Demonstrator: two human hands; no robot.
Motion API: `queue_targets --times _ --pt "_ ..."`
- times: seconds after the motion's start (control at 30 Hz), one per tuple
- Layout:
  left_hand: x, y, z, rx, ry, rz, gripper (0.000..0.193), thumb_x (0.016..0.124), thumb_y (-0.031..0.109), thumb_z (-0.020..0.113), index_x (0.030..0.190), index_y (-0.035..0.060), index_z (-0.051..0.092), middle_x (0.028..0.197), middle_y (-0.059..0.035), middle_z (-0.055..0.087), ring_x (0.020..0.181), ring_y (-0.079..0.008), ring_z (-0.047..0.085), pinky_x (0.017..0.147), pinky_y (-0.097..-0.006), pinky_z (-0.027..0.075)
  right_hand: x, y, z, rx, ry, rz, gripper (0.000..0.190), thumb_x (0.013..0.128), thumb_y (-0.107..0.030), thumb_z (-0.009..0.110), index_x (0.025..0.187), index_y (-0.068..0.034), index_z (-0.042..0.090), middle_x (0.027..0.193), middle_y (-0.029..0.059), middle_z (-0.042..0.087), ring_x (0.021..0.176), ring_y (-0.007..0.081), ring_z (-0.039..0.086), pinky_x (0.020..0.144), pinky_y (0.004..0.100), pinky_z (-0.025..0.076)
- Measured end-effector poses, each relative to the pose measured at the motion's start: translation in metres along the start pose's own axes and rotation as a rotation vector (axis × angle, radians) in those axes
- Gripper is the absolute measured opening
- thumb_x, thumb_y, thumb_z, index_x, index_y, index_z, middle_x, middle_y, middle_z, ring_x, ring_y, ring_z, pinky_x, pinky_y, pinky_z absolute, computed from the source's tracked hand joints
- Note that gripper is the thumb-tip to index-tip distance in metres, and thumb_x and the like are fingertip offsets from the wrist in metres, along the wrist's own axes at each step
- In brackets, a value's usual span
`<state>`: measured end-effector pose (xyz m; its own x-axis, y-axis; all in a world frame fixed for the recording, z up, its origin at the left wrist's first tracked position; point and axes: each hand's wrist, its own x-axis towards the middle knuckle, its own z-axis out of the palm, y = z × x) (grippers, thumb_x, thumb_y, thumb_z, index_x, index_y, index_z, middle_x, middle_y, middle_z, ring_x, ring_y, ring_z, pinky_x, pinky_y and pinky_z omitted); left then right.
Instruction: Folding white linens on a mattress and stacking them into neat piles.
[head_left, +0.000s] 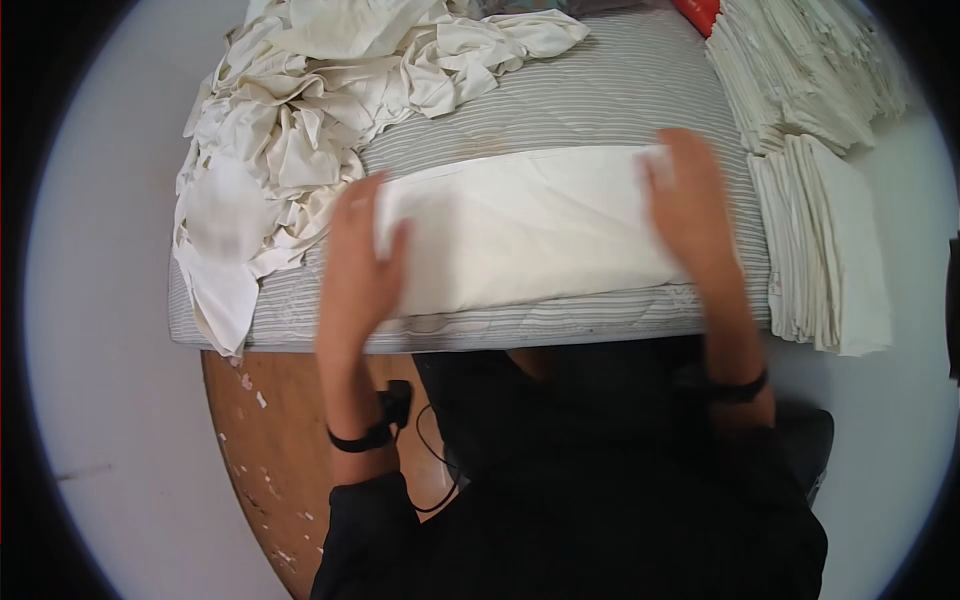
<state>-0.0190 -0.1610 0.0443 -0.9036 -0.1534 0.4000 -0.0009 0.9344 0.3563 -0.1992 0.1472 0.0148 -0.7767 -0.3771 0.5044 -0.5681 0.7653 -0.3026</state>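
Observation:
A long cream cloth (540, 225), folded into a band, lies flat across the near part of a striped mattress (630, 82). At its left end is my left hand (367, 247), fingers pointing away and thumb apart over the cloth. My right hand (682, 195) is at the far right corner of the cloth, its thumb and fingers around the edge. Motion blurs both hands, so whether either one grips the fabric cannot be made out.
Crumpled cream cloths (300, 127) are heaped along the mattress's left side. Folded cloths stand in an upper stack (795, 75) and a lower stack (817, 240) at the right. A red item (699, 13) shows at the top. White scraps (261, 399) dot the brown floor (292, 450).

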Motion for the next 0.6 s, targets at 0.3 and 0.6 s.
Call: queue_targets --times 0.3,0.6 --pt "0.002 0.024 0.087 0.138 -0.267 -0.006 0.053 0.104 0.042 0.044 0.151 0.0169 0.049 0.160 -0.0156 0.038 0.150 -0.0400 0.030 0.123 -0.0539 0.018 -0.032 -0.062 0.057 0.032 -0.387 -0.237 0.062 0.101 -0.044 0.048 0.149 -0.004 0.048 0.157 0.0171 0.042 0.150 0.0341 0.031 0.122 0.0524 0.020" --pt "-0.044 -0.096 0.018 0.235 -0.274 -0.327 0.055 0.106 0.042 0.038 0.154 0.0165 0.044 0.162 -0.0156 0.037 0.152 -0.0375 0.026 0.123 -0.0517 0.018 -0.041 0.094 0.017 -0.122 -0.335 0.146 0.066 0.102 -0.050 0.045 0.149 -0.003 0.044 0.157 0.0193 0.039 0.147 0.0362 0.033 0.121 0.0496 0.023"
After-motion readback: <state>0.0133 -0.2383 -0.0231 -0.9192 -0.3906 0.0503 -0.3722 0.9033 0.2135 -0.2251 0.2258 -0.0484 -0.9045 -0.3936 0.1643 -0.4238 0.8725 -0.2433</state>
